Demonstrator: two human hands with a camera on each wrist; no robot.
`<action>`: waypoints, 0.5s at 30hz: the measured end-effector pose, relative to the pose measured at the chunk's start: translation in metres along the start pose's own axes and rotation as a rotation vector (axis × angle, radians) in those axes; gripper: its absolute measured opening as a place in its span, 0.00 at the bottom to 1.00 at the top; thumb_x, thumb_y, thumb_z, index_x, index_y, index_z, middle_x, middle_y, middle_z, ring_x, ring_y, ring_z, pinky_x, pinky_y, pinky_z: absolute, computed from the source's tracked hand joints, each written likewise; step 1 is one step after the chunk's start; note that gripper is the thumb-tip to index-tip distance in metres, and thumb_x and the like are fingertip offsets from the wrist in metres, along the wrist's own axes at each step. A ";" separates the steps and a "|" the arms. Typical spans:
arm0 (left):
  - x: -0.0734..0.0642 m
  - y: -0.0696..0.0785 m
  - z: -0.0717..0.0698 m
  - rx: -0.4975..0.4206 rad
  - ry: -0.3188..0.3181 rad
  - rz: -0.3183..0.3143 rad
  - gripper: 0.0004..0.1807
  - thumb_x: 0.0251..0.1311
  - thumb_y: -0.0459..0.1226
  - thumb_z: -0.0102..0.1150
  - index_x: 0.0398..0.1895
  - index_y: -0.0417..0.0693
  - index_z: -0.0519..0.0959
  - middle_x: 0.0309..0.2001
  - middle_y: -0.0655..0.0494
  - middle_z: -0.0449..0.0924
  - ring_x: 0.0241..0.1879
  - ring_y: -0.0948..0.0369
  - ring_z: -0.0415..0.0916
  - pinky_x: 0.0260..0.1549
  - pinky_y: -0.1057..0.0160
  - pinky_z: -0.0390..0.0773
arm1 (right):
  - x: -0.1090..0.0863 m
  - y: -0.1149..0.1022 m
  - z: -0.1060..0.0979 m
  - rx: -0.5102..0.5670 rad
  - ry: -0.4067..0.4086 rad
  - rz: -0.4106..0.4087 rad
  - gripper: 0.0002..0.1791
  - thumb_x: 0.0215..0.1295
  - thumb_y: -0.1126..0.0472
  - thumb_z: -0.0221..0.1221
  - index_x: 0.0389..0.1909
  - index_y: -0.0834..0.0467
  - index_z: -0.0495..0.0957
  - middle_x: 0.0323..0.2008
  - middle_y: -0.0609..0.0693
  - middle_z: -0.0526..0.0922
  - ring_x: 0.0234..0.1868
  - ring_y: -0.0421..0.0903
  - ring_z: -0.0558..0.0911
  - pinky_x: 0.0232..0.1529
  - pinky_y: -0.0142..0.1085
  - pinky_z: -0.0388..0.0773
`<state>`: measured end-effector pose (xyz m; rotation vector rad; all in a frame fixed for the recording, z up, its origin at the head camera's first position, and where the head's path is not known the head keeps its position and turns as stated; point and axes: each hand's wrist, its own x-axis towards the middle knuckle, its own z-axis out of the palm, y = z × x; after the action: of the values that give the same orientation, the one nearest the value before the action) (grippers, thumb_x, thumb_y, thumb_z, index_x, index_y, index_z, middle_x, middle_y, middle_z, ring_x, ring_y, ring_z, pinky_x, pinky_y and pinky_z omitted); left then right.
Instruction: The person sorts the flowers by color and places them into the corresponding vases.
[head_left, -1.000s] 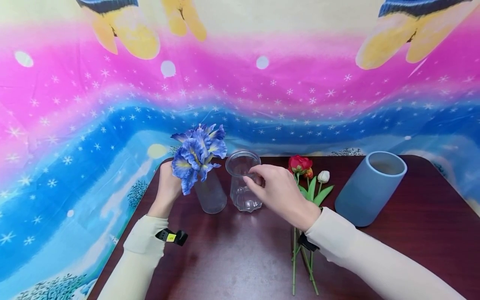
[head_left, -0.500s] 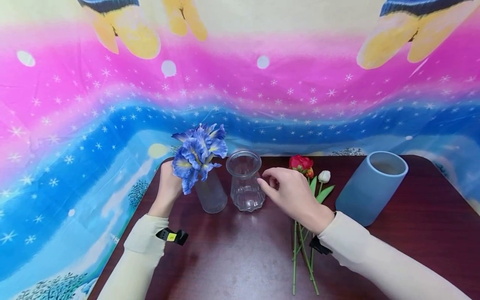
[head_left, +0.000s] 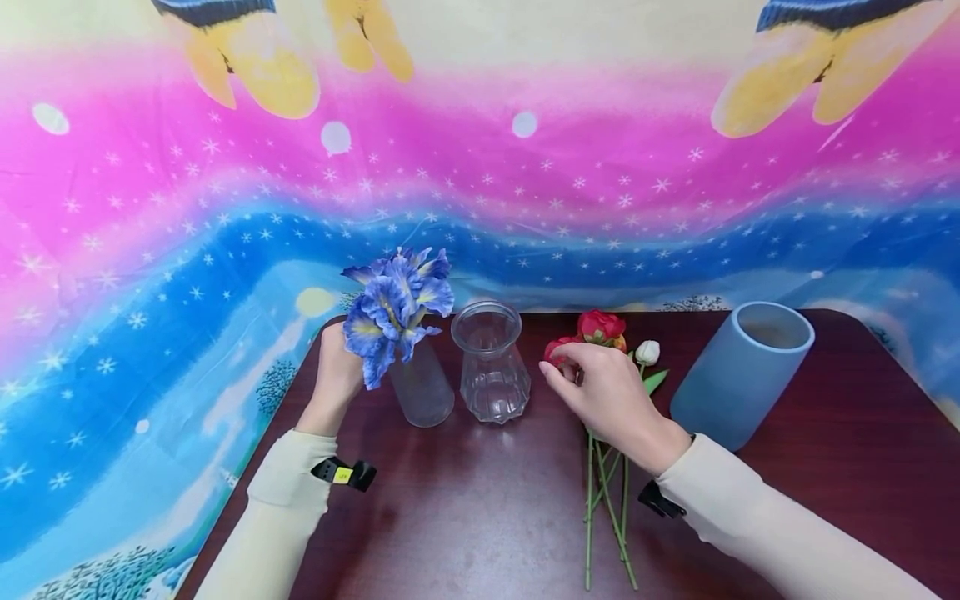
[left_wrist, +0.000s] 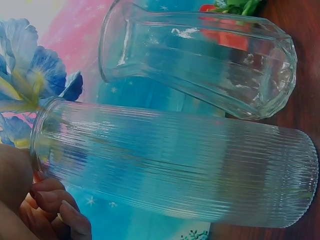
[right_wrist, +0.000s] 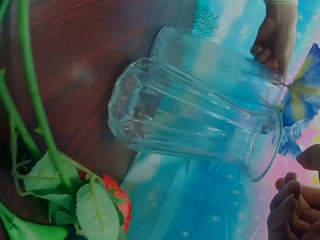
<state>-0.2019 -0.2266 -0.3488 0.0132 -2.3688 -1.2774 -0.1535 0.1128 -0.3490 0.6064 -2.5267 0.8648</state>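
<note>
My left hand (head_left: pixel 341 371) holds the rim of a tall ribbed glass vase (left_wrist: pixel 175 165) at the left, though its fingertips are partly hidden. Blue iris flowers (head_left: pixel 397 308) stand in that vase, their heads above its mouth. To its right is a clear faceted glass vase (head_left: pixel 493 375) with a flared rim. My right hand (head_left: pixel 611 400) hovers over the flower pile, fingers loosely bent, thumb and forefinger apart, holding nothing. Beneath it lie red flowers (head_left: pixel 600 326) and a white tulip (head_left: pixel 647 353), with green stems (head_left: pixel 588 517) pointing towards me.
A blue-grey opaque vase (head_left: pixel 727 392) stands at the right of the dark wooden table (head_left: pixel 465 517). Behind the table hangs a pink and blue snowflake-patterned cloth (head_left: pixel 480 183).
My right hand has moved right, away from the faceted vase, to above the flower pile. A second red flower head has come into view. My left hand stays at the ribbed vase.
</note>
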 end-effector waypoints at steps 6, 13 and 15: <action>0.000 0.000 0.000 0.038 0.019 0.020 0.19 0.71 0.38 0.53 0.18 0.47 0.72 0.16 0.62 0.66 0.22 0.65 0.64 0.24 0.66 0.67 | -0.004 0.006 -0.001 -0.003 -0.014 0.011 0.05 0.66 0.57 0.66 0.34 0.55 0.83 0.19 0.42 0.70 0.19 0.38 0.66 0.27 0.32 0.66; -0.002 0.001 0.000 0.000 0.014 0.023 0.21 0.70 0.37 0.55 0.15 0.49 0.68 0.14 0.62 0.60 0.21 0.63 0.62 0.24 0.64 0.65 | -0.009 0.010 -0.003 -0.023 -0.006 0.019 0.07 0.66 0.56 0.66 0.38 0.55 0.85 0.19 0.42 0.72 0.18 0.36 0.66 0.26 0.32 0.66; -0.003 0.001 -0.001 -0.021 0.006 0.012 0.20 0.71 0.38 0.54 0.16 0.49 0.69 0.15 0.63 0.61 0.21 0.64 0.63 0.24 0.64 0.66 | -0.010 0.012 -0.004 -0.026 -0.009 0.023 0.06 0.66 0.56 0.66 0.38 0.55 0.84 0.19 0.42 0.71 0.17 0.36 0.64 0.25 0.32 0.65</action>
<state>-0.1990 -0.2262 -0.3486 -0.0041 -2.3464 -1.2946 -0.1499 0.1265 -0.3569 0.5757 -2.5533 0.8372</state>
